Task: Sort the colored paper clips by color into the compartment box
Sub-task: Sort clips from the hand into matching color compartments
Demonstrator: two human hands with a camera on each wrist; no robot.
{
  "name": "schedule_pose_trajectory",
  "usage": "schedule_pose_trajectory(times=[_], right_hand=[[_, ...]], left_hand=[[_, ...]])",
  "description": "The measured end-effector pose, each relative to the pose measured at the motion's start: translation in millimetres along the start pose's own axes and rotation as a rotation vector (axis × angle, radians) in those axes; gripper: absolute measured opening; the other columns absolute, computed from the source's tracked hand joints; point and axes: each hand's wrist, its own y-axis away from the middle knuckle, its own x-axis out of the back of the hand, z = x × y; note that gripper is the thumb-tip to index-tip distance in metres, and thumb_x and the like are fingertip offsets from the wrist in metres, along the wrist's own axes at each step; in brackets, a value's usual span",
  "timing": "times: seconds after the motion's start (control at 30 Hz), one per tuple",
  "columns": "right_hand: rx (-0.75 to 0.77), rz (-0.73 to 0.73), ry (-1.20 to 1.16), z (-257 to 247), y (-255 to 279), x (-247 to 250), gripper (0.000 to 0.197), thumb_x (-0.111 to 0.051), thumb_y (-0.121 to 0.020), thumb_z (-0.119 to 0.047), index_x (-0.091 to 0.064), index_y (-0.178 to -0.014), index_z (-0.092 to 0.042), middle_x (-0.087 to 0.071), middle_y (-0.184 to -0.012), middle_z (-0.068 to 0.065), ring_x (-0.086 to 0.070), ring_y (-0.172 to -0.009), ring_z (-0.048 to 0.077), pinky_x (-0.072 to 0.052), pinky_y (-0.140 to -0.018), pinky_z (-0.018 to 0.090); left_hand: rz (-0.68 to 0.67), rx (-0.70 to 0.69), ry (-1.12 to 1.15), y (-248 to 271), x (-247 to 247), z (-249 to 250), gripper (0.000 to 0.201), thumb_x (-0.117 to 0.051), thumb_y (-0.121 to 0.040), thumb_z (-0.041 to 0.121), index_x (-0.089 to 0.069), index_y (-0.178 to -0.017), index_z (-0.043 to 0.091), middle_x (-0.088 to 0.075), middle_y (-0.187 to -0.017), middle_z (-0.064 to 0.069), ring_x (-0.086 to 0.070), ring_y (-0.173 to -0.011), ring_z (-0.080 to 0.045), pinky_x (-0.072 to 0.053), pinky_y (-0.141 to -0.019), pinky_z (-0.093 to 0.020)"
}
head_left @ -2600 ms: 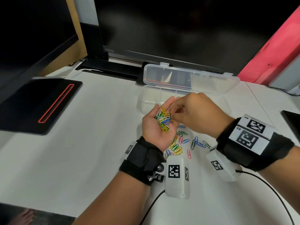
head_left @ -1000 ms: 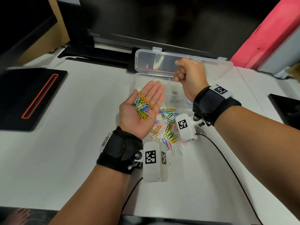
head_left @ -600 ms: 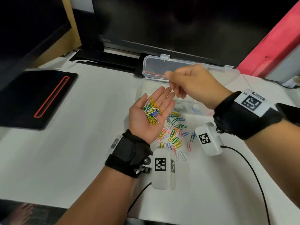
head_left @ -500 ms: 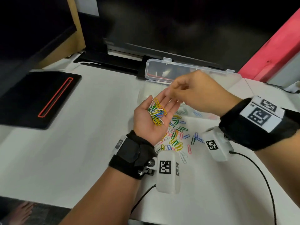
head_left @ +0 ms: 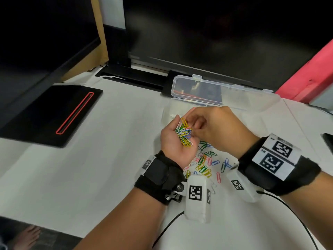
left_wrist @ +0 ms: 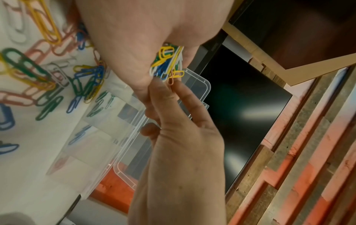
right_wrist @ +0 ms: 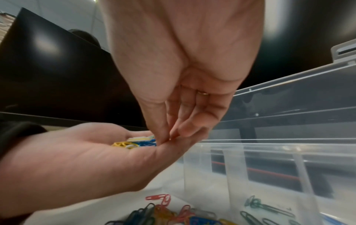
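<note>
My left hand (head_left: 171,142) lies palm up above the table, and a bunch of mixed paper clips (head_left: 184,134) rests in it. My right hand (head_left: 192,127) reaches into that bunch. Its thumb and forefinger pinch a red paper clip (left_wrist: 170,80) at the edge of the bunch (left_wrist: 165,64). The clear compartment box (head_left: 168,112) stands open just behind the hands, lid (head_left: 198,91) tilted back. A few green clips (right_wrist: 265,207) lie in one compartment. Several loose clips (head_left: 205,163) of all colours are scattered on the white table under my hands.
A black pad with a red outline (head_left: 54,112) lies at the left. A monitor stand (head_left: 137,76) runs along the back, and a red block (head_left: 306,74) sits at the back right. A dark flat item (head_left: 328,140) shows at the right edge. Wrist camera cables (head_left: 288,204) trail toward me.
My right hand was over the box a second ago. It has come back and down to the left palm, and its fingertips now close on a clip in the bunch.
</note>
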Motion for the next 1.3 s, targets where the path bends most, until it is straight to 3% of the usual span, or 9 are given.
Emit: schedule_pose_trajectory(times=[0.1,0.23,0.4,0.47,0.63,0.77,1.0,1.17,1.3], right_hand=[[-0.011,0.005,0.076,-4.0,-1.4,-3.2,0.024,-0.072,-0.072,-0.016,-0.070,-0.093,-0.029,-0.067,-0.072,-0.013,-0.064,-0.075,0.007,-0.054,-0.074,0.030],[-0.119,0.005,0.160,-6.4,-2.5,-4.5,0.009,-0.072,-0.073,-0.029,-0.070,-0.082,-0.031,-0.069,-0.081,-0.006,-0.063,-0.082,0.019,-0.054,-0.074,0.034],[-0.186,-0.010,0.078,-7.6,-5.7,-1.2,0.004,-0.075,-0.072,-0.025,-0.071,-0.074,-0.023,-0.068,-0.075,-0.007,-0.062,-0.077,0.014,-0.051,-0.069,0.027],[-0.232,0.005,-0.008,-6.1,-6.6,5.0,0.004,-0.075,-0.072,-0.021,-0.071,-0.070,-0.022,-0.069,-0.072,-0.009,-0.061,-0.069,0.004,-0.046,-0.060,0.019],[-0.321,0.082,-0.583,-0.1,-5.9,21.5,0.012,-0.069,-0.076,0.004,-0.066,-0.071,-0.007,-0.068,-0.062,0.007,-0.060,-0.054,0.013,-0.053,-0.058,0.026],[-0.398,-0.008,-1.011,4.5,-6.1,25.0,0.024,-0.060,-0.086,0.008,-0.064,-0.103,-0.007,-0.063,-0.070,0.011,-0.057,-0.056,0.015,-0.052,-0.056,0.023],[-0.666,-0.076,-1.422,12.6,-11.2,28.5,0.027,-0.026,-0.081,-0.006,-0.041,-0.059,-0.013,-0.038,-0.063,0.005,-0.031,-0.052,0.016,-0.020,-0.053,0.024],[-0.652,-0.143,-1.353,8.0,-12.7,33.2,0.029,-0.025,-0.081,-0.010,-0.040,-0.058,-0.015,-0.035,-0.056,0.001,-0.024,-0.046,0.013,-0.013,-0.053,0.025],[-0.430,-0.112,-0.757,-6.6,-12.0,33.6,0.022,-0.042,-0.088,-0.008,-0.057,-0.072,-0.011,-0.039,-0.042,-0.008,-0.029,-0.034,0.011,-0.020,-0.034,0.016]], left_hand=[[-0.011,0.023,0.021,-1.3,1.3,0.4,0.052,-0.028,-0.103,0.030,-0.068,-0.091,0.000,-0.064,-0.076,-0.012,-0.066,-0.067,-0.019,-0.054,-0.060,-0.023],[0.006,0.011,-0.015,1.0,0.5,2.4,0.051,-0.026,-0.103,0.031,-0.049,-0.133,-0.002,-0.062,-0.106,-0.016,-0.054,-0.104,-0.025,-0.044,-0.091,-0.033],[-0.048,0.032,0.008,1.7,-1.2,4.2,0.051,-0.025,-0.103,0.031,-0.046,-0.136,-0.002,-0.068,-0.109,-0.019,-0.068,-0.097,-0.027,-0.054,-0.081,-0.035],[-0.038,0.029,0.031,-0.1,0.6,5.2,0.049,-0.028,-0.103,0.029,-0.049,-0.132,-0.004,-0.066,-0.117,-0.022,-0.065,-0.102,-0.028,-0.048,-0.096,-0.039],[-0.034,0.032,0.081,-1.1,1.5,5.3,0.045,-0.032,-0.103,0.026,-0.056,-0.122,-0.007,-0.061,-0.125,-0.022,-0.055,-0.122,-0.034,-0.041,-0.105,-0.045],[-0.049,0.041,0.067,-0.6,0.1,3.9,0.046,-0.031,-0.102,0.028,-0.057,-0.122,-0.006,-0.067,-0.112,-0.022,-0.064,-0.105,-0.033,-0.050,-0.097,-0.043],[-0.067,0.089,0.078,-1.3,1.0,3.7,0.046,-0.031,-0.104,0.029,-0.054,-0.124,-0.006,-0.062,-0.121,-0.028,-0.051,-0.125,-0.040,-0.034,-0.111,-0.051],[-0.068,0.095,0.069,-1.7,1.3,3.4,0.048,-0.030,-0.104,0.030,-0.051,-0.128,-0.006,-0.061,-0.122,-0.028,-0.051,-0.126,-0.039,-0.037,-0.109,-0.048],[-0.091,0.106,0.048,-2.6,0.1,3.7,0.047,-0.031,-0.103,0.031,-0.056,-0.120,-0.005,-0.063,-0.118,-0.024,-0.058,-0.114,-0.035,-0.039,-0.105,-0.045]])
